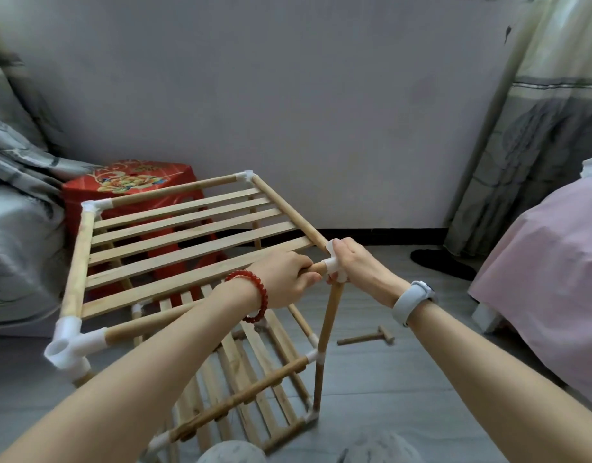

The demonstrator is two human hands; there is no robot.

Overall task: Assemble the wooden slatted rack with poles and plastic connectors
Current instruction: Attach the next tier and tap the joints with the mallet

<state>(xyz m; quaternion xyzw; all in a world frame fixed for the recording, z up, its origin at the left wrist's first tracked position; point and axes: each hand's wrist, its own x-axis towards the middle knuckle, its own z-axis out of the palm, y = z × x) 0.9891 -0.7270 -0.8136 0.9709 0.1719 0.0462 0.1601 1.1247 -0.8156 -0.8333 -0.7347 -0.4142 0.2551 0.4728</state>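
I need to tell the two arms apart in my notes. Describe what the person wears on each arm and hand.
Both forearms are bare, with no sleeves in view and no gloves or rings visible. The left hand has a bracelet of round red beads at its wrist. The right hand has a watch or fitness band with a pale grey-white strap at its wrist.

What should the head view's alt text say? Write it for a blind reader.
Two hands join a wooden rack's top shelf: the left hand grips a pole, the right hand grips the white corner connector. A small wooden mallet lies on the floor.
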